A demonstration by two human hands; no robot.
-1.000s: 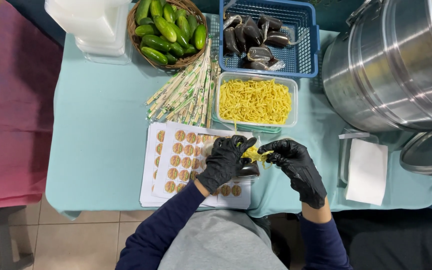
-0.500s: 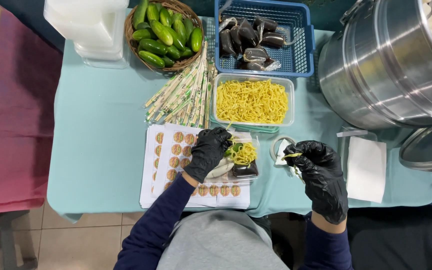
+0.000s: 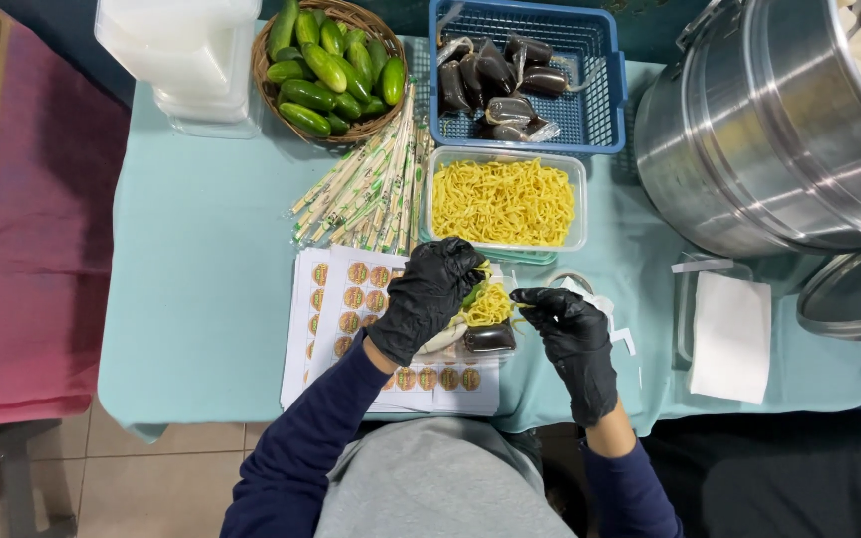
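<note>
Both my hands wear black gloves. My left hand [image 3: 429, 295] rests on the far rim of a small clear food tray [image 3: 470, 339] that lies on the sticker sheets; the tray holds yellow noodles [image 3: 488, 305], a green slice and a dark sauce packet [image 3: 490, 339]. My right hand [image 3: 572, 331] hovers just right of the tray, fingers curled toward the noodles, thumb and fingertips pinched; whether they hold a strand I cannot tell. A clear tub of yellow noodles [image 3: 503, 201] stands just beyond the tray.
Sheets of round stickers [image 3: 351, 299] lie under the tray. Wrapped chopsticks [image 3: 371, 189], a basket of cucumbers [image 3: 329, 60], a blue basket of dark sauce packets [image 3: 510, 80], stacked clear lids [image 3: 186, 55], a large steel pot [image 3: 769, 130] and a white napkin container [image 3: 729, 334] surround it.
My left hand has slid to the tray's far rim over the noodles. My right hand, which had pulled away to the right, has come back toward the tray.
</note>
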